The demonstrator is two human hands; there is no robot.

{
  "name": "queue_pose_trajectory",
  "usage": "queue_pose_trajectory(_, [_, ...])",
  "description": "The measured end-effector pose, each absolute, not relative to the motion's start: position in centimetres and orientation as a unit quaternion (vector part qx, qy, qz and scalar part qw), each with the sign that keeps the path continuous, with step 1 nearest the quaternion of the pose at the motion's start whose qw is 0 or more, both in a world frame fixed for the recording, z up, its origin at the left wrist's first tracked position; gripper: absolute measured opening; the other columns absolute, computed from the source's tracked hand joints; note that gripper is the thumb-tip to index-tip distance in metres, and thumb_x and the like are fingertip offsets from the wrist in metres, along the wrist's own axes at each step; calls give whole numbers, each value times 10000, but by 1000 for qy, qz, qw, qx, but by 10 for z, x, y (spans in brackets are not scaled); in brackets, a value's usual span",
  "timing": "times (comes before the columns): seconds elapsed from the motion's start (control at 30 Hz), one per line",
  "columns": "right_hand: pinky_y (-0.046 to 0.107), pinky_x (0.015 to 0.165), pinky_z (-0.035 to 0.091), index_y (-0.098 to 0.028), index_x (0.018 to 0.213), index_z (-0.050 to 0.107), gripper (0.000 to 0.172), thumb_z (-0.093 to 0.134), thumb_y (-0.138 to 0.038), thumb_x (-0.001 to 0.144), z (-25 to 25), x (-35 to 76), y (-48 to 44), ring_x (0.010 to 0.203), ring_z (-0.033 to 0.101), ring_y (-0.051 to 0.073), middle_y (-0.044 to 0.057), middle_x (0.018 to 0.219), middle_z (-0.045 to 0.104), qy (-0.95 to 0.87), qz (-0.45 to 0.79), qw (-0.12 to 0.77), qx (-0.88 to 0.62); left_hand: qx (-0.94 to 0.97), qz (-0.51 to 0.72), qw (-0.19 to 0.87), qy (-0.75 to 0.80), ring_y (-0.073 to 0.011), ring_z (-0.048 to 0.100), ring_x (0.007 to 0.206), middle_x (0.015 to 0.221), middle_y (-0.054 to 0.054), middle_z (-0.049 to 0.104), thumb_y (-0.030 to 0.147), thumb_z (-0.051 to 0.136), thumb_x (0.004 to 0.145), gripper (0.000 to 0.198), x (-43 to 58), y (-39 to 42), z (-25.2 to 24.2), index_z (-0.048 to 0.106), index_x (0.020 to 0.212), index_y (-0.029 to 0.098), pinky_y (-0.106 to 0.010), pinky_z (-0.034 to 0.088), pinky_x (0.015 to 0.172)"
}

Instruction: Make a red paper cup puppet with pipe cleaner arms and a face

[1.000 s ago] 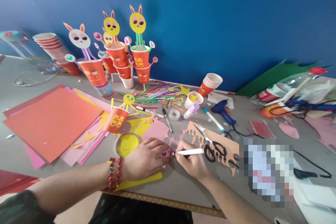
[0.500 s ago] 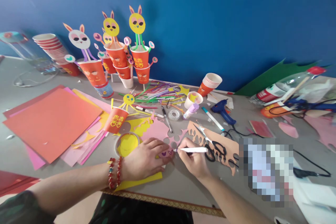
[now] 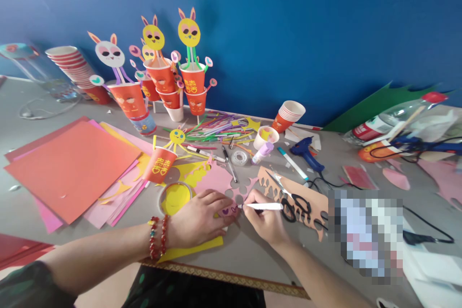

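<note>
My left hand lies flat with fingers stretched out, pressing on a small pink paper piece. Purple heart shapes are drawn on that piece. In a pinch, my right hand holds a white marker, its tip at the right-hand heart. Under my left hand is a yellow paper, partly covered. Just behind that hand lies a ring-shaped roll with yellow showing inside. Pink paper with round cut-outs spreads behind both hands. Black-handled scissors rest on peach cut-out paper beside my right hand.
Rabbit-faced red cup figures stand along the wall at the left. A small cup figure is nearer. Coloured sheets lie at left. Beyond my hands are pipe cleaners, a glue stick and a blue glue gun with cord.
The marker has tilted or shifted very slightly in my right hand. Both hands otherwise stay in place, and the hearts look the same.
</note>
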State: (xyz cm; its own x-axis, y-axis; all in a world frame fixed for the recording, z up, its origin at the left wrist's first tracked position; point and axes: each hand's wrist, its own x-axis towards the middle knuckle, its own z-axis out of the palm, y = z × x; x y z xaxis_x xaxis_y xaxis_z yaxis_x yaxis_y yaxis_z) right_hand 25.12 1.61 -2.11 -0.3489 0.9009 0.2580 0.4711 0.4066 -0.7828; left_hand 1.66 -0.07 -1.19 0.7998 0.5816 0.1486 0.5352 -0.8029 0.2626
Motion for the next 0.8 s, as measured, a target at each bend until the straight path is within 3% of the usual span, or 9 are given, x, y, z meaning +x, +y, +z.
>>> queue_pose_trajectory(0.8, [235,497,343,-227,673,466,196,509,-163,853,-16,251,15,503,475,120,-49,561,506,-762,335,346,-434,942,129,99,293,-303,544,1247,1413,-87,588,399,620,949,373,17,-1,-13,603,1299,274,-482,430,1054])
